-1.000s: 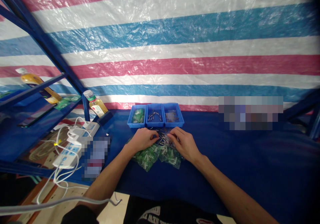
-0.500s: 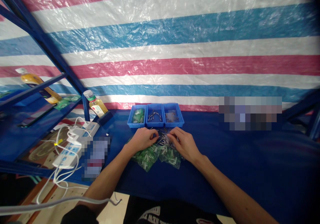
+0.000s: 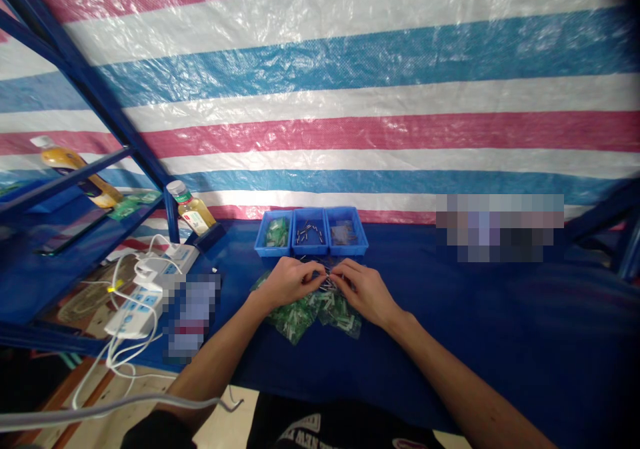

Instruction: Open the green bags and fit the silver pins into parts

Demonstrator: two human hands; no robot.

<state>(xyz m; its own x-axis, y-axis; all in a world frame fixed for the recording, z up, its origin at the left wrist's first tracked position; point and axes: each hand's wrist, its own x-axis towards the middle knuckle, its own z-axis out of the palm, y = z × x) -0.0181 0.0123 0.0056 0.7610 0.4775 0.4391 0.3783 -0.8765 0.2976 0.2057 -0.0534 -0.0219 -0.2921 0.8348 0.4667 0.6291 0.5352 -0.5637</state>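
Observation:
My left hand (image 3: 293,281) and my right hand (image 3: 365,289) meet fingertip to fingertip over a pile of small metal pins (image 3: 327,285). Both are pinched closed; whatever sits between the fingertips is too small to name. Green packets (image 3: 295,319) lie just below my left hand, and more small clear-green bags (image 3: 343,314) lie beneath the pins. Behind the hands stand three blue trays: the left tray (image 3: 273,251) holds green packets, the middle tray (image 3: 310,250) dark-and-silver pins, the right tray (image 3: 349,250) small clear bags.
At the left are a white power strip (image 3: 133,312) with tangled cables, a small bottle (image 3: 193,212) and a shelf with a larger orange bottle (image 3: 83,172). Blurred patches cover items at left and far right. A striped sheet (image 3: 350,129) hangs behind the blue table (image 3: 450,315).
My hands have come together; the fingertips, apart before above the pins, now meet. My left fingers have moved right and my right fingers slightly left.

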